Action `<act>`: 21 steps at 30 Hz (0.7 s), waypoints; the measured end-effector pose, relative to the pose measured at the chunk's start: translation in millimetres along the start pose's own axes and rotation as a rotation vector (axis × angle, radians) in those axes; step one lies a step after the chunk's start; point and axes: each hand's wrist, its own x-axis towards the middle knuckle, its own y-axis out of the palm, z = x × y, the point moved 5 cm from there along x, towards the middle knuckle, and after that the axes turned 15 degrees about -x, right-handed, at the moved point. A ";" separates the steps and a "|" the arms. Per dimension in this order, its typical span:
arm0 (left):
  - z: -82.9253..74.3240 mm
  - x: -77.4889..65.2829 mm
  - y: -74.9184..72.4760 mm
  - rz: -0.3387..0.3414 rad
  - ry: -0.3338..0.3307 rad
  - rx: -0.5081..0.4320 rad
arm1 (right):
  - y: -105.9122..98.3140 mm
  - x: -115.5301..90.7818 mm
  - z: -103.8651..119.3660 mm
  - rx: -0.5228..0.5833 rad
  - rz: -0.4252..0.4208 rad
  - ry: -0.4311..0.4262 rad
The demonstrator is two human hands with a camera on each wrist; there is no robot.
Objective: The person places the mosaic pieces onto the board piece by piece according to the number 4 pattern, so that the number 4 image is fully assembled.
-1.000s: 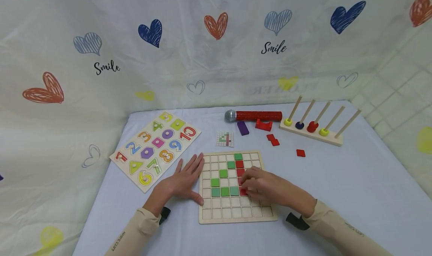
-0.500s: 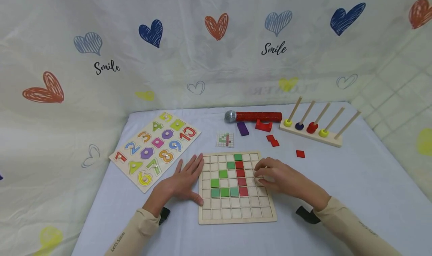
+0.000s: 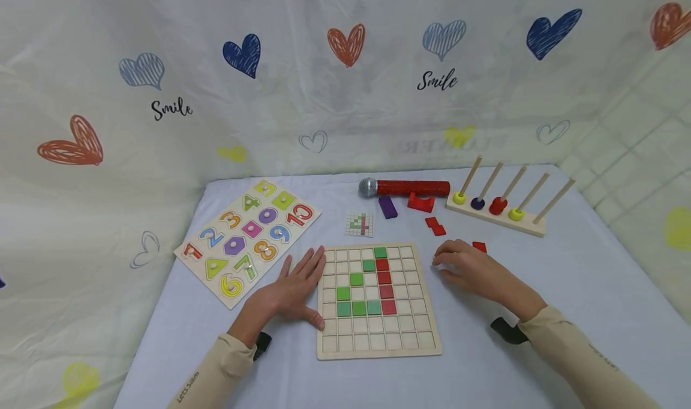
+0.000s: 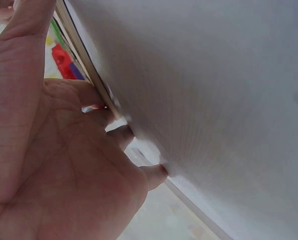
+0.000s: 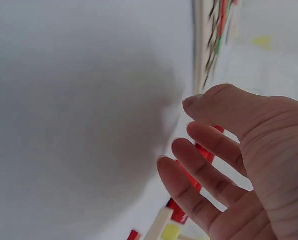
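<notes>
A square wooden grid board point(image 3: 379, 341) lies in front of me, with green tiles point(image 3: 358, 308) set in a diagonal and a row, and red tiles point(image 3: 385, 291) in a column. My left hand point(image 3: 291, 289) lies spread at the board's left edge, fingertips and thumb right at the rim. Off the board's right side is my right hand point(image 3: 472, 271), its fingers loosely bent with nothing between them, as the right wrist view also shows. Just beyond its knuckles a loose red tile point(image 3: 479, 247) shows partly. Two overlapping red tiles point(image 3: 435, 226) lie farther back.
Behind the board lies a small pattern card point(image 3: 359, 224). A number puzzle board point(image 3: 227, 259) is at the left. At the back are a purple block point(image 3: 387, 207), a red arched block point(image 3: 421, 203), a red microphone point(image 3: 412, 188) and a peg stacker point(image 3: 496, 216).
My right hand has lifted off the red column and moved right and back, past the board's edge toward the loose red tiles. The left hand stays at the left edge.
</notes>
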 end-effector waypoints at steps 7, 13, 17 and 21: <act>0.9 0.3 1.9 -0.003 -0.002 -0.001 | 2.3 -5.1 -29.7 -0.015 0.019 0.124; 1.7 0.7 2.5 -0.004 -0.004 0.006 | 6.5 -13.6 -54.4 -0.045 0.037 0.218; 0.5 0.1 1.2 -0.003 -0.005 0.005 | 9.3 -19.3 -66.4 -0.042 0.032 0.255; -1.0 -0.9 -0.4 0.000 -0.010 0.003 | 10.2 -20.6 -73.2 -0.011 0.042 0.245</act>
